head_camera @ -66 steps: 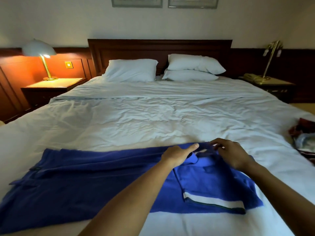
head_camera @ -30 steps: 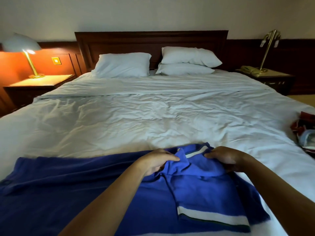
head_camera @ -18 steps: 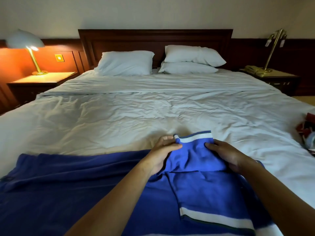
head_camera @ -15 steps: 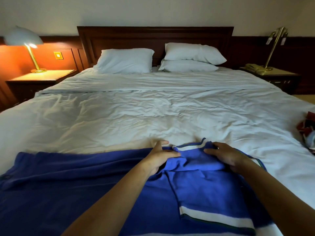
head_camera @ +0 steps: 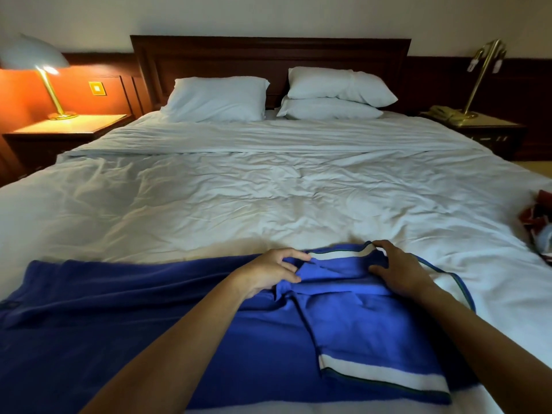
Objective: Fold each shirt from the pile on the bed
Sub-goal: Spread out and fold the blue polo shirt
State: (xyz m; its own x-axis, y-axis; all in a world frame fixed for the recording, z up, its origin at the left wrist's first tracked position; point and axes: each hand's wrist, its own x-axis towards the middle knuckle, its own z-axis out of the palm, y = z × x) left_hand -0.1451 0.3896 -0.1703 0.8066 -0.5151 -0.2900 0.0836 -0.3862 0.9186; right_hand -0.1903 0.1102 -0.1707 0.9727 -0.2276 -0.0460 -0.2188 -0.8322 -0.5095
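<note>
My left fingers (head_camera: 295,257) are curled and pinch a bunch of the blue shirt (head_camera: 149,324). My right fingers (head_camera: 386,245) are spread apart and press flat on the striped sleeve (head_camera: 337,254). If I release unevenly, I think this sleeve can open again, and the bunch can make a crooked fold. The shirt lies at the near edge of the bed (head_camera: 268,204), its long axis across it, neck to my right, hem to my left.

Blue shirt (head_camera: 125,324) with white-and-green striped cuffs (head_camera: 385,376) lies on white bedding (head_camera: 268,198) before a dark-brown headboard (head_camera: 268,58).
</note>
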